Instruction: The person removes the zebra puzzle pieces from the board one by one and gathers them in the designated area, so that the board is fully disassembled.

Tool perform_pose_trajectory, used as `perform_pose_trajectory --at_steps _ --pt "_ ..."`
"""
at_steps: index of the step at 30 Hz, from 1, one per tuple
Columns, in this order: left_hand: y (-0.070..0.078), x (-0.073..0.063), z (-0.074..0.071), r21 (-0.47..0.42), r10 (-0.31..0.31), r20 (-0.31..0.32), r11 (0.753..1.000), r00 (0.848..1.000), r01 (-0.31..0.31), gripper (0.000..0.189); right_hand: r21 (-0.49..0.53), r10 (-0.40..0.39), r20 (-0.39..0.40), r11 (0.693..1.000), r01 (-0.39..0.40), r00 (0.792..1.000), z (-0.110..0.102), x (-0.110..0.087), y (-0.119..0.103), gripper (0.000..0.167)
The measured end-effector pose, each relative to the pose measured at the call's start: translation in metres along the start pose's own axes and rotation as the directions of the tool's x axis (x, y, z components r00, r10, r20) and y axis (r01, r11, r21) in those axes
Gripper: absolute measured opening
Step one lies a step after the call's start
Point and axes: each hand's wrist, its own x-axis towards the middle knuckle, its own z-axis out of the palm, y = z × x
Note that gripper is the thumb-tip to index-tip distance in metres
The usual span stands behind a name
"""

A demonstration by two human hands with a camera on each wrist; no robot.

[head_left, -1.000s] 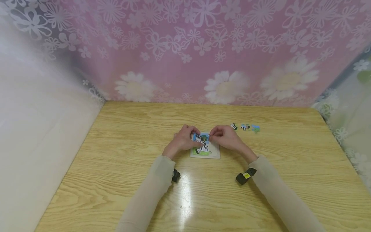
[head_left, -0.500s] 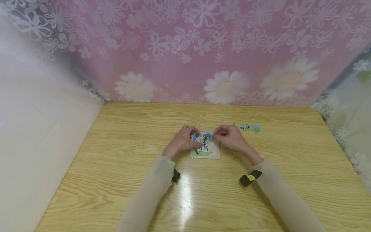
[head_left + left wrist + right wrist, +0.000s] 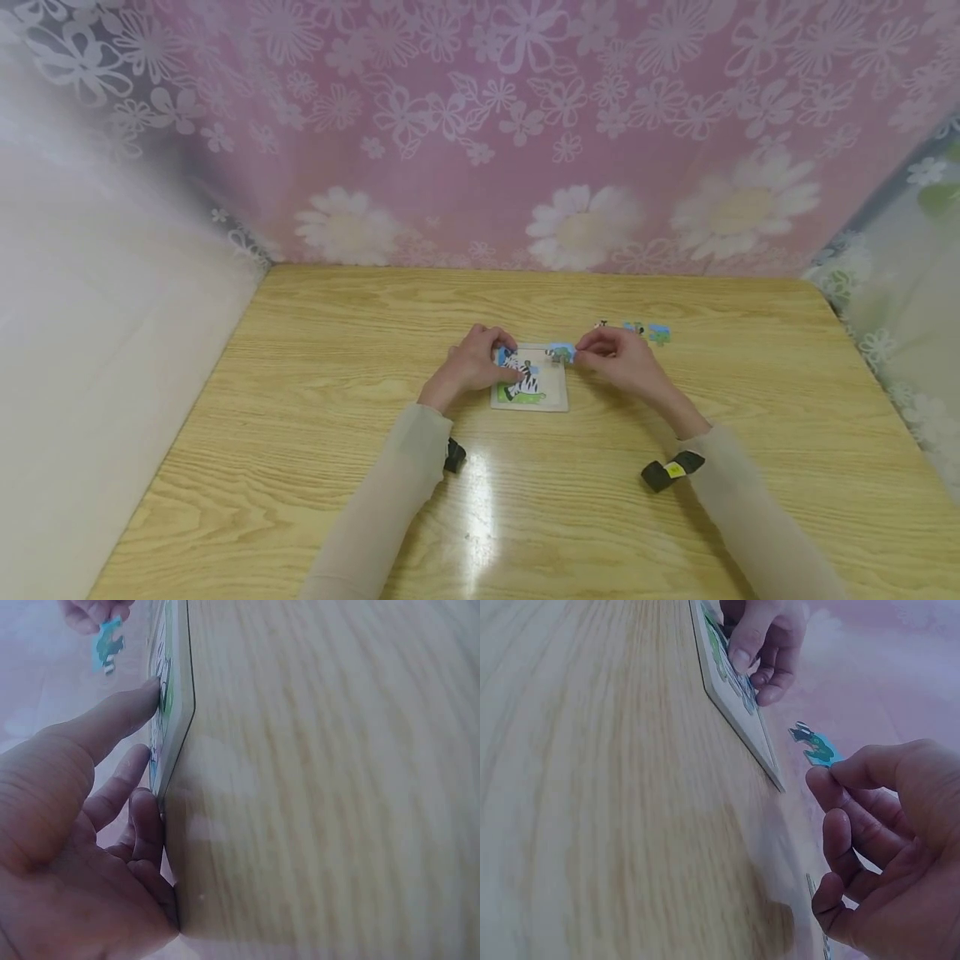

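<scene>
A small wooden puzzle board with a partly filled zebra picture lies flat on the table. My left hand holds it at the left side, the thumb pressing on the zebra and the other fingers bent at the board's edge. Between thumb and index finger, my right hand pinches a blue-and-green puzzle piece with a black-and-white striped tip. That piece is raised over the board's far right corner. The right hand's remaining fingers are loosely curled.
Several loose puzzle pieces lie behind the right hand, among them a blue-and-green piece; that hand partly covers others. The wooden table meets a pink flowered curtain at its back edge.
The right hand has drawn back to the right with the pinched puzzle piece, from over the zebra picture to the board's far right corner. The left hand stays put.
</scene>
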Motion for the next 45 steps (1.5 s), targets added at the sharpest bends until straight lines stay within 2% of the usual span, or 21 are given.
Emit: perform_pose_trajectory --at_steps 13,27,36,41,45 --pt "0.004 -0.003 0.005 -0.014 -0.002 0.001 1.0 1.0 0.002 0.04 -0.02 0.027 -0.046 0.999 -0.028 0.999 -0.032 -0.021 0.028 0.026" --pt "-0.002 -0.007 0.004 0.005 0.008 -0.008 1.0 1.0 -0.008 0.042 -0.069 0.048 -0.084 0.996 -0.054 0.995 -0.055 -0.036 0.044 0.027" --pt "-0.005 -0.008 0.002 0.002 0.053 0.001 0.999 0.999 -0.053 0.044 -0.125 0.035 -0.114 0.991 -0.05 0.993 -0.072 -0.043 0.057 0.028" --pt "-0.013 -0.005 0.0 -0.058 0.1 0.027 0.993 0.995 -0.098 0.042 -0.138 0.032 -0.137 0.989 -0.051 0.99 -0.08 -0.047 0.064 0.029" --pt "-0.017 -0.007 -0.005 -0.149 0.124 0.063 0.982 0.99 -0.113 0.037 -0.145 0.057 -0.147 0.986 -0.078 0.987 -0.084 -0.049 0.069 0.03"
